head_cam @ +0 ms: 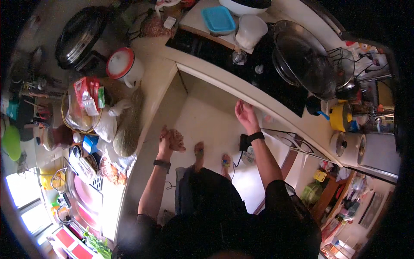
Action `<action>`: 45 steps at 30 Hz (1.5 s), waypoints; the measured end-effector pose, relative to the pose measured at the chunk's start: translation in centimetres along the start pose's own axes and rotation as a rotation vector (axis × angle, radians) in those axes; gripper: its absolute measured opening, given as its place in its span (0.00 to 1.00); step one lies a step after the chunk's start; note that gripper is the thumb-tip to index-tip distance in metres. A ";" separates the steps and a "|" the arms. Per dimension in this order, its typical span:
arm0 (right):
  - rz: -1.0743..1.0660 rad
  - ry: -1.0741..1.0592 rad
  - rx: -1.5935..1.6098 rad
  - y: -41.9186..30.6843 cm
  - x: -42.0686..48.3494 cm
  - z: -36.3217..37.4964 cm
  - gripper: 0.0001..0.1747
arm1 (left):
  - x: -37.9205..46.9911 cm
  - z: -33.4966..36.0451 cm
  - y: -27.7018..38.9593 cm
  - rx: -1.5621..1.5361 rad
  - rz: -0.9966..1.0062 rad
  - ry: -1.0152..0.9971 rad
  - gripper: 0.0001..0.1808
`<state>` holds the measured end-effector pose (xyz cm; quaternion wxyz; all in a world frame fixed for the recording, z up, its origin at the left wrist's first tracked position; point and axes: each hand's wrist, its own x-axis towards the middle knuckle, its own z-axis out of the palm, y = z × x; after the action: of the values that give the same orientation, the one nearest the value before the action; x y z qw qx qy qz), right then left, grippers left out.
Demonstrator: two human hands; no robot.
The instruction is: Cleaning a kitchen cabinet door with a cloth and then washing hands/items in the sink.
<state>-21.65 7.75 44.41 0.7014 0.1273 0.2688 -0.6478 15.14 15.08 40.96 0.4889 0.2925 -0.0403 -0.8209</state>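
Observation:
My left hand grips a crumpled brownish cloth above the floor, to the right of the left counter's edge. The bunched folds stick out past my fingers. Just below the front edge of the stove counter, my right hand is raised, palm up, with its fingers loosely curled and nothing in it. Whether its fingertips touch the counter's edge I cannot tell. A black band circles each wrist. Nearest on the counter beyond my right hand is the black glass cooktop.
A large dark wok sits on the cooktop's right side. Beside it, a board bears a blue-lidded container and a whitish tub. A long gourd and an enamel mug stand on the left counter. The sink lies lower left.

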 end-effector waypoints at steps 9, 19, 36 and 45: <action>0.237 0.106 0.095 -0.6 -1.7 -0.6 0.18 | -2.8 5.4 -7.1 0.238 0.264 0.299 0.25; 0.197 0.111 -0.591 -0.2 -2.9 -4.1 0.15 | -3.8 10.5 -15.1 0.211 0.268 0.263 0.23; 0.232 0.207 -0.767 11.3 -10.0 -4.6 0.10 | -5.5 6.5 -12.6 0.259 0.168 0.541 0.18; 0.548 -0.052 -0.831 19.1 -9.4 -5.0 0.19 | -5.4 6.4 -7.5 0.542 0.120 0.592 0.25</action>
<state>-4.14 20.69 42.17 0.8438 -0.1133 0.4432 -0.2806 7.85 21.96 46.00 0.4315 0.6316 -0.1297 -0.6309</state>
